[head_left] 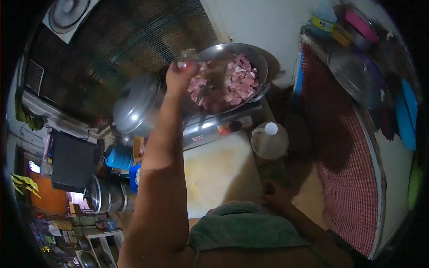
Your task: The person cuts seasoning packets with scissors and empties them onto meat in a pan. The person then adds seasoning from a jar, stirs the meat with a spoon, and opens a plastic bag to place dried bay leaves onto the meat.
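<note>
The fingers of the left hand (179, 79) are curled around a small clear container (187, 57) with something red in its lower part — motion blur hides exactly where each fingertip presses. The hand is raised over the near-left rim of a wide metal wok (261, 57), its arm reaching up past the board. Raw meat pieces (241, 80), pink with paler patches, lie in the wok in two main heaps, a larger one at the right and another at the left, close to the hand. The wok sits over a steel stove (205, 129) with a red and yellow label on its front.

The right hand (273, 193) is low, in shadow, near the right edge of a white cutting board (219, 172); I cannot tell whether its fingers are spread or closed, or whether they hold anything. Above that hand, beside the board, stands a translucent jug (269, 146) with a white cap.

Farther out, a large domed metal lid (136, 105) is left of the raised forearm. A red-and-white checked cloth (346, 178) hangs at the right — a blue basin (406, 116) is beyond it — and a fan (67, 12) shows at the upper left.
</note>
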The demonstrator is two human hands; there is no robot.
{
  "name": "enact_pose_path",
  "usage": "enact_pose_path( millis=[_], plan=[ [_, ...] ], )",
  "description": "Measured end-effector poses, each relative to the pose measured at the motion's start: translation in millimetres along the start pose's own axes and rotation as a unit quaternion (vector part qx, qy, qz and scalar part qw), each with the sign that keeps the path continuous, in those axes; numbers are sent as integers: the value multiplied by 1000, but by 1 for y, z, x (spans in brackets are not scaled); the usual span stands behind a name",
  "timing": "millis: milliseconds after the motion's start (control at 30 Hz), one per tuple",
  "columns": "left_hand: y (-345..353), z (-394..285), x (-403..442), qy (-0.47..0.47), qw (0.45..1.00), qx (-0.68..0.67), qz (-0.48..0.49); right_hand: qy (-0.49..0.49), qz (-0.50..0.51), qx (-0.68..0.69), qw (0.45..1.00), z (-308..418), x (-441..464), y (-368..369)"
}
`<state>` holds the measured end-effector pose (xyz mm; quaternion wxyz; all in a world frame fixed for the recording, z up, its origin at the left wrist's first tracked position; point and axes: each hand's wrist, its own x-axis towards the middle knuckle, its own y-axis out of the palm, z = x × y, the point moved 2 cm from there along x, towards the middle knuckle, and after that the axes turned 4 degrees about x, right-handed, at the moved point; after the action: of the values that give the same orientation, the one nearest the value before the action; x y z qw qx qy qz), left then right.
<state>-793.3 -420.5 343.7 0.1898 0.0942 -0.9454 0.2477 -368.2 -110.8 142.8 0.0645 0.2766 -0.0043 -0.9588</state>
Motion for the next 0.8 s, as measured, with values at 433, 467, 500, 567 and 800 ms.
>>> enact_pose_path(
  millis=[433,467,500,567,800],
  plan=[
    [-123,-71,-369,-71,990,-32,121,-362,209,34,908,197,-20,140],
    [-140,-72,-386,-58,993,10,104,-393,238,-29,887,199,-24,157],
    [-160,-72,-403,-46,994,53,86,-427,267,-90,859,200,-29,177],
    [-203,-71,-436,-9,988,141,60,-405,309,-139,849,186,-43,220],
    [-358,-36,-592,-29,955,292,-48,-453,471,-345,674,127,-124,402]
  ],
)
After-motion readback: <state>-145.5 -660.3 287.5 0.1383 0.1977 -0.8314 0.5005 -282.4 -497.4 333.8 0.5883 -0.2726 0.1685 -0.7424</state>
